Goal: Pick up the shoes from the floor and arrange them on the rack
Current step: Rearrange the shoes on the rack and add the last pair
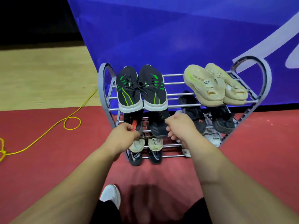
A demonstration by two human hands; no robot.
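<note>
A grey metal shoe rack (pixel 178 105) with heart-shaped ends stands before me. Its top shelf carries a black pair with green stripes (pixel 140 89) at the left and a cream pair (pixel 216 84) at the right. On the second shelf my left hand (pixel 124 131) grips the heel of a black shoe with a red patch (pixel 136 123). My right hand (pixel 179 125) grips the heel of its dark mate (pixel 157 128) beside it. Another black pair (pixel 223 120) sits at the right of that shelf. Lower shelves hold a white pair (pixel 153 143) and a black patterned pair (pixel 155 156).
A blue banner (pixel 178 38) hangs right behind the rack. A yellow cable (pixel 71 118) loops over the red floor at the left. My own white shoe (pixel 111 194) is on the floor near the bottom edge.
</note>
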